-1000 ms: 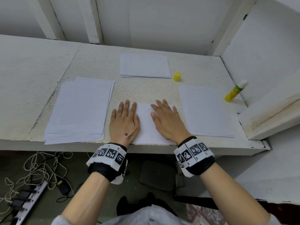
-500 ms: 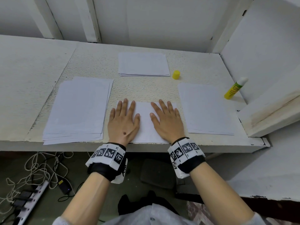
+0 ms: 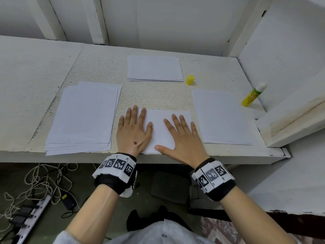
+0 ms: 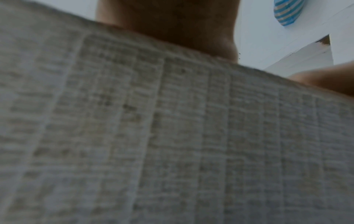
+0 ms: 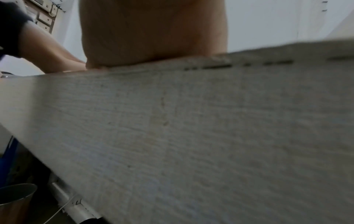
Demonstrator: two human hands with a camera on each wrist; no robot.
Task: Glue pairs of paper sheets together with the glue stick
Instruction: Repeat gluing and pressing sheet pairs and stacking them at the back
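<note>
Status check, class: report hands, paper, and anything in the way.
Left hand and right hand flat, pressing centre sheet. Glue stick uncapped, leaning at right wall; yellow cap apart. Nothing in the way.

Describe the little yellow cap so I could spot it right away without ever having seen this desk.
Start at the white desk and find the small stack of paper lying farthest from the person, near the back wall. Just off that stack's near right corner stands the yellow cap, a short stubby cylinder. Unlike the taller glue stick leaning at the right wall, it is plain yellow all over, with no label and no white tip.
</note>
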